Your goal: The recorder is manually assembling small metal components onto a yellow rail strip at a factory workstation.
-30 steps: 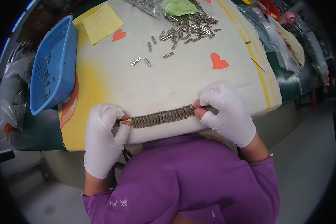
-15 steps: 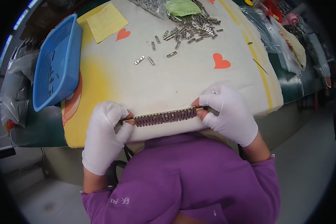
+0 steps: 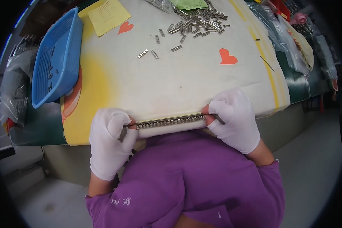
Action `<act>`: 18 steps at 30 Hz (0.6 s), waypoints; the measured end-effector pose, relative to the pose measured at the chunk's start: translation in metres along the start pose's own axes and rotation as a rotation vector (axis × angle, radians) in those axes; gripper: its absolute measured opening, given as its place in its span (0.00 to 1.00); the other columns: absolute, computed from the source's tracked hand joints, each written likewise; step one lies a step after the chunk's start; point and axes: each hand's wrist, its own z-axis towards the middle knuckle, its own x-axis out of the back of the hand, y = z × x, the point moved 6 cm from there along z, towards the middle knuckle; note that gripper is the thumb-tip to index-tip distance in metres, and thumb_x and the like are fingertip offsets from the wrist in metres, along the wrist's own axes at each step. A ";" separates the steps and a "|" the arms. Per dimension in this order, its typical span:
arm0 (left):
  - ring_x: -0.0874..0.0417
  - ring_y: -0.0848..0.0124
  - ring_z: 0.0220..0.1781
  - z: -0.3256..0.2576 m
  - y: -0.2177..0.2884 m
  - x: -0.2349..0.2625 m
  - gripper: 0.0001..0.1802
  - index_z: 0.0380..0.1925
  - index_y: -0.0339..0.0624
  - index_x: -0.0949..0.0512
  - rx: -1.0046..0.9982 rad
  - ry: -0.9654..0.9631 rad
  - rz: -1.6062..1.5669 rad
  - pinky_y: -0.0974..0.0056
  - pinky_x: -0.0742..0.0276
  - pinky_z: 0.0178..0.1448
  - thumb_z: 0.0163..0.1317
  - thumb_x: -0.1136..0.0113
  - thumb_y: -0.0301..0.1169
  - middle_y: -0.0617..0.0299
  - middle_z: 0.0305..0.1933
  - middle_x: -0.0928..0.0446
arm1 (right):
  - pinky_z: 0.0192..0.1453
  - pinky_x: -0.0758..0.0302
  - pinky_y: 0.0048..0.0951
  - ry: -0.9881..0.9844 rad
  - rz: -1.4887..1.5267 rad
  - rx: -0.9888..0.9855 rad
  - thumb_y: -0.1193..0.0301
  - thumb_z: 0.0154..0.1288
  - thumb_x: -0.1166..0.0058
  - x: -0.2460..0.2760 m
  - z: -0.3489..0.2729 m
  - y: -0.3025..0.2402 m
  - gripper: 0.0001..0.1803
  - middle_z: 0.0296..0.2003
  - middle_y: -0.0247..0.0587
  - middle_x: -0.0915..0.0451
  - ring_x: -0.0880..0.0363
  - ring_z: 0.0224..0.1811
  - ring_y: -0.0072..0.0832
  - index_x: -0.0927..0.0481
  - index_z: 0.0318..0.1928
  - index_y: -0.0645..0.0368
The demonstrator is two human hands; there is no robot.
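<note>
Worktop point(image 3: 171, 87): padded, covered in a cream cloth with yellow patches and red heart shapes, grey floor below its near edge; I sit against that edge in a purple top.

Blue plastic basket point(image 3: 55, 62): slotted, long, lying tilted along the worktop's left edge.

Clear plastic bags point(image 3: 288, 38): several, bunched along the right edge.

Yellow paper sheet point(image 3: 107, 14): at the far left corner, beside the basket's far end.

Green paper slip point(image 3: 189, 3): at the far edge, touching the heap below.

Heap of small metal pieces point(image 3: 197, 22): grey, short, piled near the far edge; a few strays lie apart toward the middle.

My left hand point(image 3: 110, 140): white glove, curled into a fist at the near edge, thumb and fingers pinching the left end of the strip.

My right hand point(image 3: 233, 117): white glove, likewise curled, pinching the right end.

Strip of metal pieces point(image 3: 170, 121): a straight row of small parts threaded side by side, held level between both hands, lying right along the worktop's near edge.
</note>
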 end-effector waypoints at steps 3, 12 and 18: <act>0.24 0.58 0.37 0.000 -0.002 0.000 0.14 0.32 0.43 0.27 -0.008 0.013 0.000 0.58 0.27 0.43 0.46 0.35 0.19 0.60 0.33 0.24 | 0.39 0.26 0.39 0.003 0.035 -0.015 0.77 0.47 0.36 -0.001 0.001 0.001 0.09 0.30 0.36 0.22 0.24 0.35 0.38 0.20 0.31 0.52; 0.22 0.56 0.40 0.007 -0.012 -0.001 0.12 0.33 0.42 0.26 0.049 -0.052 -0.084 0.57 0.25 0.45 0.48 0.35 0.20 0.57 0.36 0.22 | 0.41 0.26 0.38 -0.053 0.105 -0.088 0.77 0.49 0.36 -0.001 0.010 0.012 0.08 0.31 0.38 0.21 0.25 0.37 0.39 0.18 0.32 0.55; 0.23 0.55 0.44 0.012 -0.011 0.001 0.11 0.33 0.41 0.23 0.131 -0.120 -0.079 0.55 0.25 0.48 0.49 0.33 0.24 0.55 0.37 0.23 | 0.42 0.26 0.40 -0.131 0.137 -0.168 0.74 0.53 0.37 -0.002 0.009 0.015 0.06 0.31 0.42 0.23 0.25 0.37 0.42 0.18 0.34 0.57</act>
